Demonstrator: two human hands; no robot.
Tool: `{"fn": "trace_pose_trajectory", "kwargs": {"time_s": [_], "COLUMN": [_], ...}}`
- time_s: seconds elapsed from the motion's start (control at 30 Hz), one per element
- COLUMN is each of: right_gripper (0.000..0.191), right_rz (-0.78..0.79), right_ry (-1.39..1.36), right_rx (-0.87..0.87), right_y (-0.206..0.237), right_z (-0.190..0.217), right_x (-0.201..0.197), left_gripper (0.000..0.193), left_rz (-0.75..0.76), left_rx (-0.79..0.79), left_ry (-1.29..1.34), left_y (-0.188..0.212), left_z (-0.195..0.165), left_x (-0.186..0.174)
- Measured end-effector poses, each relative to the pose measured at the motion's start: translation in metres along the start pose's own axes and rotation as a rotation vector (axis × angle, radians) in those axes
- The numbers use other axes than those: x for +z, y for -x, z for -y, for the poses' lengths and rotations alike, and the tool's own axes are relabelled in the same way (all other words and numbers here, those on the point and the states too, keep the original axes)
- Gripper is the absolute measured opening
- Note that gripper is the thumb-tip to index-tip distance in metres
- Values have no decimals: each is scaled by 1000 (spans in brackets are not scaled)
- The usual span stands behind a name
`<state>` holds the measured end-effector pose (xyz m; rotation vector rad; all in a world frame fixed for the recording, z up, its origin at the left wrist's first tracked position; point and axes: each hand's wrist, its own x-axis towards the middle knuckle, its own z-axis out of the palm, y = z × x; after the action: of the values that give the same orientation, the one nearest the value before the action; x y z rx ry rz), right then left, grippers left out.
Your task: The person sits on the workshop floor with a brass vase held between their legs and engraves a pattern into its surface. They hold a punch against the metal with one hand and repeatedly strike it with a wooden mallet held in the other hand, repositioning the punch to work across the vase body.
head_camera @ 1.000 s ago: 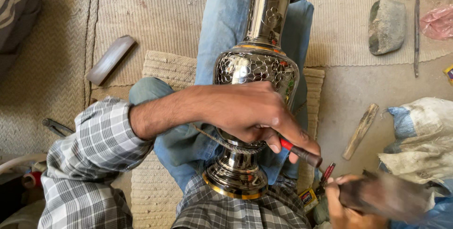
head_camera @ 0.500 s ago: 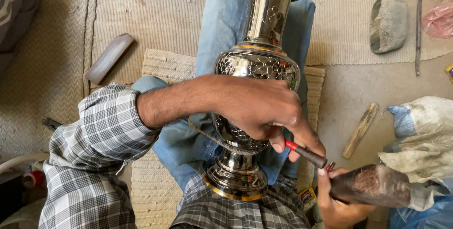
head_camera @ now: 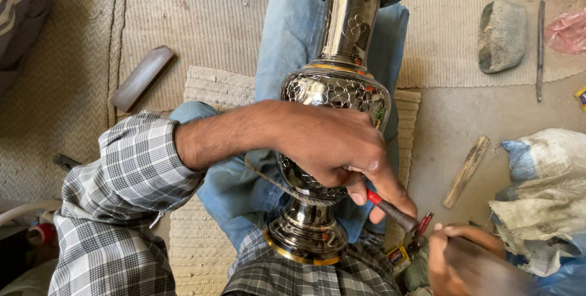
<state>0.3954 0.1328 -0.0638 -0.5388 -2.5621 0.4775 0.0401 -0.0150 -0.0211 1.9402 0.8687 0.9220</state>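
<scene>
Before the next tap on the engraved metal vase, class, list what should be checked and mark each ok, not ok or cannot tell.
1. Vase steadied across the lap: ok, it rests on the jeans.
2. Left hand grips the red-handled tool: ok.
3. Tool tip set on the metal: cannot tell, fingers hide it.
4. Right hand grip: cannot tell, blurred.
5. Stone and wooden stick clear of the hands: ok, both lie apart on the floor.
</scene>
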Motion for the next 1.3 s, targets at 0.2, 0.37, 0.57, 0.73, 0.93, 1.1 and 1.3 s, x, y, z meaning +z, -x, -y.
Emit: {"fn": "trace_pose_trajectory", "kwargs": {"time_s": [0.2,0.37,0.57,0.73,0.93,1.1,1.3], "right_gripper": [40,34,66,91,93,82,79], "right_rz": [72,239,434,581,820,839,792], "right_ry": [-144,-21,134,73,-95,-93,103], "right_rx": [42,190,60,-102,-397,-392,-591], "right_y": [-9,-51,-122,-183,-247,-265,-272], "right_z": [-14,-16,-10,2,45,63,65], "right_x": [-2,-15,-29,-31,-28,-27,-30], "left_gripper": [66,71,56,53,39,26,29], "left_rz": [-291,-559,-965,-1265,-1499,-1614,-1645], "left_rx": [-104,-162,-321,-319,-393,-476,-365], "left_ry": [-117,-155,-225,-168,-114,34,-41], "left_y": [12,23,22,20,9,3,3], "left_z": [-9,-12,-25,-43,-46,-42,-37], "left_x": [20,45,73,90,108,123,131]}}
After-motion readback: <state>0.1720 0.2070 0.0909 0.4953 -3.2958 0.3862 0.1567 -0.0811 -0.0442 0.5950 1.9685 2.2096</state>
